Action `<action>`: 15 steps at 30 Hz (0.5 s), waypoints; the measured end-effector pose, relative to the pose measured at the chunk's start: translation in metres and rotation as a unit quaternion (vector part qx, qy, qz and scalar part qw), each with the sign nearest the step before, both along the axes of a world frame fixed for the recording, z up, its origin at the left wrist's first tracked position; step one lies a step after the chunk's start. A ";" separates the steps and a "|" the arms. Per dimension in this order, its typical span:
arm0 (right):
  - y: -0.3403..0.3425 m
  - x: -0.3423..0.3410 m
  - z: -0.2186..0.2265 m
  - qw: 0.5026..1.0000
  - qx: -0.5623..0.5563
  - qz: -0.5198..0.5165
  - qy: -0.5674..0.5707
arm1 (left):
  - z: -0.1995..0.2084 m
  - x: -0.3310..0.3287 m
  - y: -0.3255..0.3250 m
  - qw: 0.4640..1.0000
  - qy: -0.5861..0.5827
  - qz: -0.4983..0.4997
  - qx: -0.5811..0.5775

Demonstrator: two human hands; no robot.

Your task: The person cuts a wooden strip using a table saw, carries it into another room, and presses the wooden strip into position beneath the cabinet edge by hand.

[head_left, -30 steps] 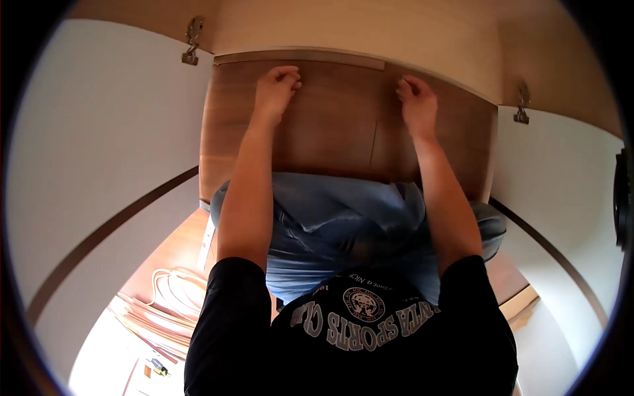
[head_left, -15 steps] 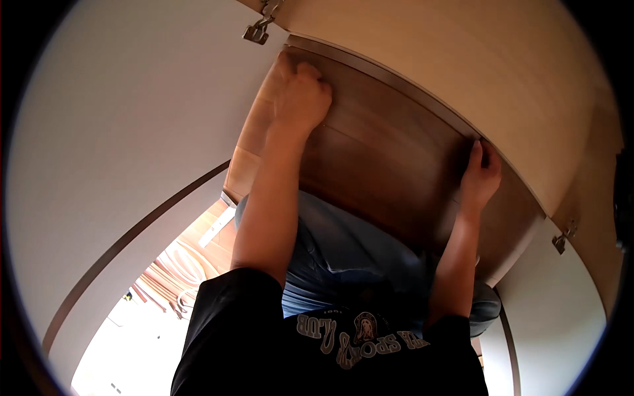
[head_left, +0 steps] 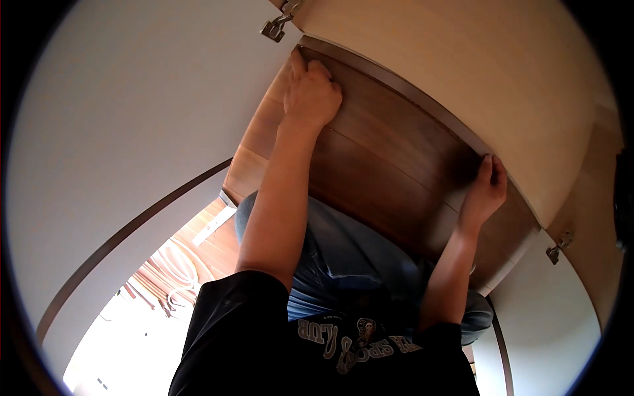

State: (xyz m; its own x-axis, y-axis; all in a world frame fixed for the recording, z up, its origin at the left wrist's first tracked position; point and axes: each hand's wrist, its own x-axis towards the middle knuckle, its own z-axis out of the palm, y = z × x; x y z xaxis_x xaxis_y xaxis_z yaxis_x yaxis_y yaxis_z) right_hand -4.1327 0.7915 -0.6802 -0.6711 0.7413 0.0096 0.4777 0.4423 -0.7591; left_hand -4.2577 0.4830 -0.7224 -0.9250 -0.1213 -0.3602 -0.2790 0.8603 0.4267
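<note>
A narrow dark brown strip (head_left: 403,84) runs along the lower edge of a pale wood cabinet (head_left: 456,59), where it meets the brown plank floor (head_left: 376,162). My left hand (head_left: 312,96) is at the strip's left end, its index finger stretched to the corner and the other fingers bent apart from it. Farther right, near the other end, my right hand (head_left: 485,191) has thumb and fingers drawn together against the strip. How firmly these fingertips grip it cannot be made out.
A large white door panel (head_left: 152,105) with a metal hinge (head_left: 273,30) stands at the left. At the right is another white panel (head_left: 548,297) with its own hinge (head_left: 556,252). Blue jeans (head_left: 356,244) cover my bent legs. Thin brown lengths and a pale coil (head_left: 178,267) lie lower left.
The view has shifted slightly. My right hand has slid a little along the strip toward its right end. My left hand, blurred before, stays by the left corner.
</note>
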 end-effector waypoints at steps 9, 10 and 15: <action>0.002 0.003 -0.005 0.921 -0.355 -0.089 0.133 | -0.015 0.004 0.000 1.000 0.009 0.008 0.003; 0.004 0.004 -0.002 0.903 -0.387 -0.096 0.160 | -0.015 0.004 0.000 1.000 0.005 0.006 0.000; 0.043 0.016 0.005 0.880 -0.422 -0.073 0.207 | -0.011 0.002 0.005 1.000 -0.003 0.004 -0.005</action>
State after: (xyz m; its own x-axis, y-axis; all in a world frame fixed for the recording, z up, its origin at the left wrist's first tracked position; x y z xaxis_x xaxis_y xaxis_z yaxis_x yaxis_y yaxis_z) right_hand -4.1164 0.8350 -0.6755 -0.6373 0.6790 -0.3644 0.0886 -0.4051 -0.9100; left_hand -4.2558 0.4876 -0.7332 -0.9217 -0.1321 -0.3648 -0.2886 0.8619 0.4169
